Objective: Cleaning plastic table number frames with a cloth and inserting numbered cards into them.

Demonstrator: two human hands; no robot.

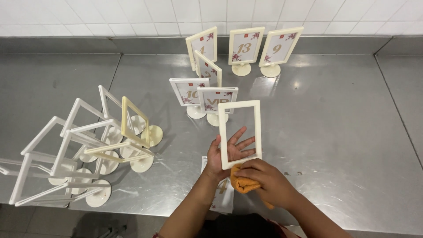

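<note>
Right hand: right hand (269,180) is closest to the camera, clenched on an orange cloth (243,183) pressed against the lower edge of an empty white frame (239,134).
Left hand: left hand (229,152) sits behind the frame, fingers spread flat and visible through the opening, bracing it upright from the back.
Frame in hand: tall rectangular plastic table-sign frame, glossy off-white, held above the near edge of the table (335,132); its base is hidden behind the hands (cannot tell whether one is attached).
Under the wrists: a floral insert card (222,194) lies flat on the table, mostly covered by the left forearm.
Done, by the look of it: six stands with cards (229,66) are upright at the back centre, each with a gold numeral or letters and a floral corner, on round disc bases; two rows, close but not touching.
Left to do, as I judge: a jumble of empty stands (83,150) on the left, leaning and interlocked, some white, a few yellowed cream (134,121); more than a dozen seem uncarded.
Surfaces: brushed stainless steel table, faintly smeared and reflective; white tiled wall (110,17) behind.
</note>
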